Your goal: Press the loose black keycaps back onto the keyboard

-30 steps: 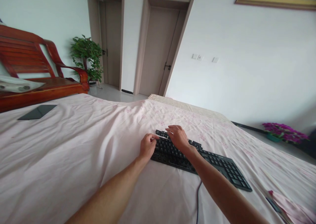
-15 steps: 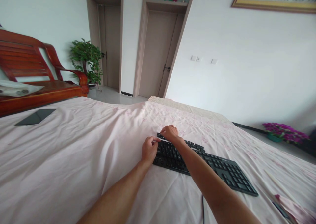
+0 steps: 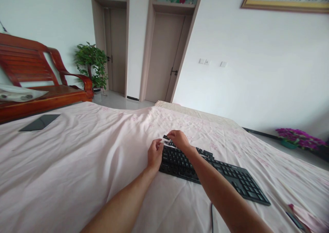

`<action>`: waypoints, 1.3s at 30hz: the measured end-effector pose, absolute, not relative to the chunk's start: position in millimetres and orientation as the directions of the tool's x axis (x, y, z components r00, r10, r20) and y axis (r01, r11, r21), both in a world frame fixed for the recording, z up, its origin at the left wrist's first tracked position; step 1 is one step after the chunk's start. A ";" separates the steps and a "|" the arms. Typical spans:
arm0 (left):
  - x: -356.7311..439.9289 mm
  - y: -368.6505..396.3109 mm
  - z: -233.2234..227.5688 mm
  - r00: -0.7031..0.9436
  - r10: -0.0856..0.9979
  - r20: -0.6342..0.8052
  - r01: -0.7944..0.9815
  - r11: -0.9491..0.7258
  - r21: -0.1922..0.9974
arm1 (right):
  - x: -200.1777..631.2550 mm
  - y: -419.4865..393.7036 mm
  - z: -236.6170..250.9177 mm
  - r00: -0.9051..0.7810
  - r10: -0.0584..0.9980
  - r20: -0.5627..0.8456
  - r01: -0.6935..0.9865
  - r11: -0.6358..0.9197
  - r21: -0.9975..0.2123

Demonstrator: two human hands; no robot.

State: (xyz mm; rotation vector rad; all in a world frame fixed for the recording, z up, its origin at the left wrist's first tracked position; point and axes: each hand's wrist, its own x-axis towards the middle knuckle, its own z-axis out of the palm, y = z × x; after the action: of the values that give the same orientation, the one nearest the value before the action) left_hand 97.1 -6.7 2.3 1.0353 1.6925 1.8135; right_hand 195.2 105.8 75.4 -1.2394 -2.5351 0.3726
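A black keyboard [image 3: 226, 173] lies slantwise on the pale pink bed sheet, its lower left keys gone and dark sockets showing. My right hand [image 3: 179, 139] is above its far left edge, pinching a small black keycap [image 3: 165, 137] between thumb and fingers. Beside the keyboard's left end is my left hand [image 3: 155, 154], thumb and forefinger a little apart with nothing visible between them. Loose black keycaps [image 3: 205, 153] lie in a row along the far edge; my right hand and forearm hide some of them and part of the keyboard.
A dark tablet-like slab [image 3: 40, 122] rests on the sheet at the far left. The keyboard's cable [image 3: 212, 217] runs toward me. At lower right are a dark, thin object [image 3: 295, 220] and a pink cloth [image 3: 307, 216]. A wooden bench [image 3: 46, 92] stands beyond.
My right hand has lifted slightly, raising a keycap off the loose row. My left thumb and forefinger have drawn back from the keyboard's corner and parted.
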 end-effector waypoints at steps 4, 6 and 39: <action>98.9 -4.1 4.9 -0.609 0.763 0.217 -0.039 -0.302 0.953 | 210.1 89.0 65.3 -0.644 0.733 0.216 0.500 0.618 -0.606; 99.8 -3.9 6.5 -0.575 0.789 0.217 -0.062 -0.306 0.950 | 217.1 81.2 59.5 -0.654 0.719 0.235 0.411 0.599 -0.687; 99.8 -12.2 12.6 -0.497 0.841 0.212 0.013 -0.237 0.971 | 256.8 19.3 46.0 -0.562 0.652 0.509 0.604 0.744 -0.286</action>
State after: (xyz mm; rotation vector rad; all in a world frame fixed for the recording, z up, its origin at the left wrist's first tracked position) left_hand 99.8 -12.2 12.6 1.0532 1.4219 1.7958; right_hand 256.8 19.3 46.0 -0.9422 -2.3392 0.1046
